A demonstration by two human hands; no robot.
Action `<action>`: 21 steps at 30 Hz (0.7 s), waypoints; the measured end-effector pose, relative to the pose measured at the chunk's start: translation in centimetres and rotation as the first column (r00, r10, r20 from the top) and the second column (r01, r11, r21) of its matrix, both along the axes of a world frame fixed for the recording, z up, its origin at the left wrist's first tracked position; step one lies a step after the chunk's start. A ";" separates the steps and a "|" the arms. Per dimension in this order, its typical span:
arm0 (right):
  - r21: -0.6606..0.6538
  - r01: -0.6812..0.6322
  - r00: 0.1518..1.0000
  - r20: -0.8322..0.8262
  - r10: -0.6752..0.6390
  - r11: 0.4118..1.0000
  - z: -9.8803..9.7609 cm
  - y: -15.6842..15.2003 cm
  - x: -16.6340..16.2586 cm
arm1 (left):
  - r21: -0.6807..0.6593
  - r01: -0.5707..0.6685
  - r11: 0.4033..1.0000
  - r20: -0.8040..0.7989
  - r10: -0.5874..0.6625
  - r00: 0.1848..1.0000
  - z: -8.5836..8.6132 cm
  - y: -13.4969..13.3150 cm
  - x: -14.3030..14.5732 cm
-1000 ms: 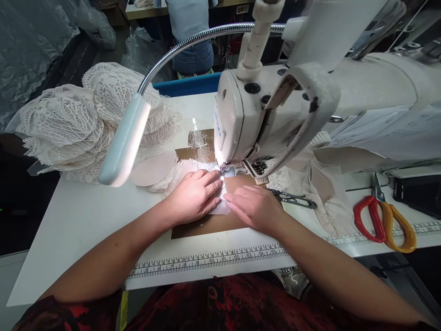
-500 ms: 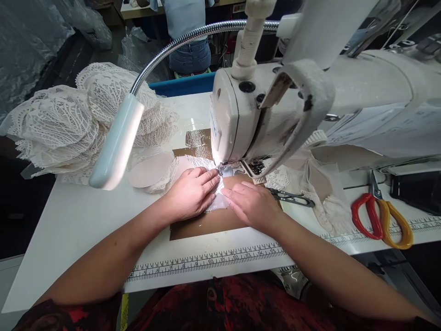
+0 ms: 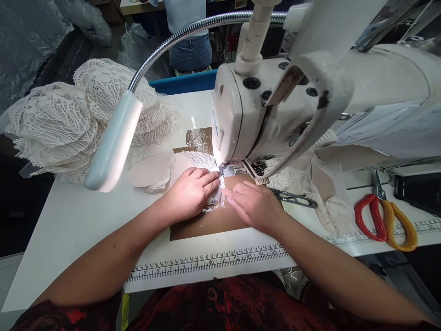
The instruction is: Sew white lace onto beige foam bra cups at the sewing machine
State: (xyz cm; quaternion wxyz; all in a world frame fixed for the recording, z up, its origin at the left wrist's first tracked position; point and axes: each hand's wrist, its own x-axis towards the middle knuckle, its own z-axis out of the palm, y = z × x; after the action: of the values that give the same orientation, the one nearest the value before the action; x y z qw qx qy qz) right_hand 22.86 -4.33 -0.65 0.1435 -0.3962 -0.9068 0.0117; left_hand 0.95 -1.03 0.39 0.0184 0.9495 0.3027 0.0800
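Observation:
A piece of white lace fabric (image 3: 197, 159) with a pale lining lies under the needle area of a white sewing machine (image 3: 229, 115). My left hand (image 3: 191, 192) rests flat on it, fingertips close beside the presser foot (image 3: 222, 170). My right hand (image 3: 257, 203) is closed at the fabric's near right edge, index finger and thumb together there. The part of the fabric beneath my left palm is hidden. Brown tape (image 3: 206, 227) covers the tabletop below both hands. A pale oval cup (image 3: 151, 169) with lace edging lies left of my left hand.
Stacked lace cups (image 3: 51, 119) stand at the left behind a lamp (image 3: 115, 140) on a bent metal neck. Black thread snips (image 3: 292, 197), more lace pieces (image 3: 327, 202) and red-and-yellow-handled scissors (image 3: 386, 220) lie at the right. A ruler strip (image 3: 213, 262) runs along the front edge. Another person (image 3: 188, 32) sits beyond.
The fabric's near edge has moved slightly forward toward the needle. Both hands stay almost in place. The view has shifted a little, so the machine and scissors appear slightly farther right.

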 end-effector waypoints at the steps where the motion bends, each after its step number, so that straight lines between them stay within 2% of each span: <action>1: -0.002 0.013 1.000 -0.001 -0.013 1.000 0.0 0.0 -0.1 | -0.001 -0.005 1.000 0.006 0.005 1.000 -0.1 0.1 0.0; 8: -0.015 0.151 0.988 -0.014 -0.151 0.988 -0.1 0.5 -1.3 | 0.012 -0.070 0.998 0.022 0.069 0.997 -0.5 0.9 -0.3; 16: -0.042 0.183 0.983 0.006 -0.183 0.982 -0.4 0.8 -1.4 | 0.032 -0.129 0.991 0.054 0.127 0.990 -1.0 1.3 -0.6; 21: -0.043 0.164 0.986 0.003 -0.164 0.986 0.0 0.6 -1.2 | -0.026 -0.182 0.983 0.043 0.183 0.982 0.3 0.7 -0.5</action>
State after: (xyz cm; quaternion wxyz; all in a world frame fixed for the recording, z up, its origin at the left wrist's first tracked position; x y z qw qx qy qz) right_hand 21.69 -3.70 -0.62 0.1355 -0.4725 -0.8706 0.0196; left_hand 0.46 -0.31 0.71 0.0283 0.9156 0.3886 0.0995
